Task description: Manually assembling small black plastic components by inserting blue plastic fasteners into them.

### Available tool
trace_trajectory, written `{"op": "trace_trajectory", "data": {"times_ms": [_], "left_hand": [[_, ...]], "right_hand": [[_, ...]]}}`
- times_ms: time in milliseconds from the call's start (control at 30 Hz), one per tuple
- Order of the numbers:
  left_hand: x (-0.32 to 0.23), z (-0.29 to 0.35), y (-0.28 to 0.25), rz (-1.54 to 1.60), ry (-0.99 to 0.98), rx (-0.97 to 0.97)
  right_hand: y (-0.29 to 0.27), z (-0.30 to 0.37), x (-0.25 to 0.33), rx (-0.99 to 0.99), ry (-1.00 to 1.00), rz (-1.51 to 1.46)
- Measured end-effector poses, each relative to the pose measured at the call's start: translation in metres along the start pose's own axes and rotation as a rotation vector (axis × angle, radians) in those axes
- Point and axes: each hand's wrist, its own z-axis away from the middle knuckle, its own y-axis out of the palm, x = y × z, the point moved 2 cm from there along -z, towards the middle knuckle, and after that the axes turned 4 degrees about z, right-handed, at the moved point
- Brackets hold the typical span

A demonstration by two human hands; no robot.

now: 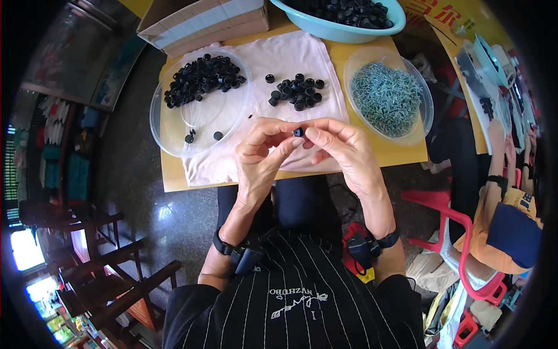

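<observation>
Over the near half of a pink cloth, a person's left hand and right hand are together, pinching one small black part. It looks light, stiff and perhaps slippery, best gripped by its sides.
</observation>
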Motion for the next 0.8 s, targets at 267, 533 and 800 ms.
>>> {"op": "trace_trajectory", "data": {"times_ms": [267,533,800], "left_hand": [[-0.005,0.020,0.003,-0.089,0.073,0.115],[-0.006,-0.031,0.010,-0.774,0.126,0.164],[0.015,-0.035,0.023,-0.833,-0.018,0.113]], "right_hand": [[-0.001,0.026,-0.014,0.065,0.089,-0.306],[-0.015,0.028,-0.026,-0.361,-0.235,0.391],[-0.020,0.028,-0.035,-0.334,-0.248,0.353]]}}
